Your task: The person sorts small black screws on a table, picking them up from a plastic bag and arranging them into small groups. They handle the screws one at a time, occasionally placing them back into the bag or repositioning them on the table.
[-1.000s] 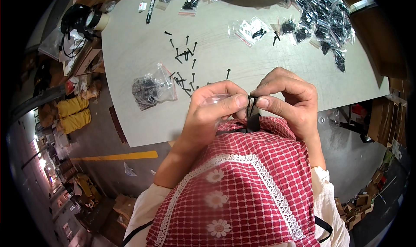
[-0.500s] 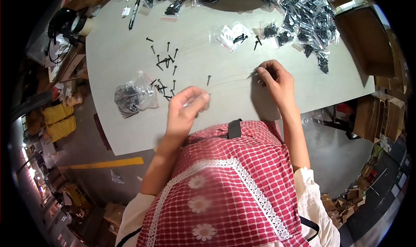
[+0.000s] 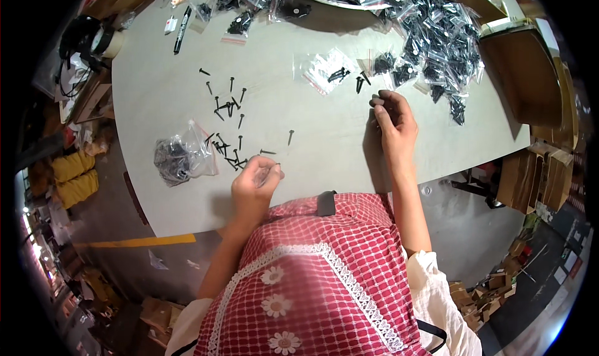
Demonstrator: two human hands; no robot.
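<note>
My left hand (image 3: 253, 190) is closed near the table's front edge, its fingers curled toward the thumb. A small dark tip, like a black screw's, pokes out at the fingertips; the rest is hidden. Just beyond it lies a loose screw (image 3: 267, 152), with another screw (image 3: 291, 137) to the right. My right hand (image 3: 397, 124) hovers over the table, thumb and fingers apart, nothing visible between them. Near its fingertips are a few loose screws (image 3: 359, 84) beside a clear zip bag (image 3: 323, 75) with screws on it. More black screws (image 3: 229, 107) are scattered left of centre.
A filled clear bag (image 3: 176, 161) lies at the left. Many small bags of black parts (image 3: 440, 41) are heaped at the far right, beside an open cardboard box (image 3: 524, 75). A black marker (image 3: 182, 30) rests at the far left.
My left hand has drawn back toward me and left, uncovering a loose screw. The screw at my right fingertips is no longer there, and those fingers have parted. The view has shifted slightly.
</note>
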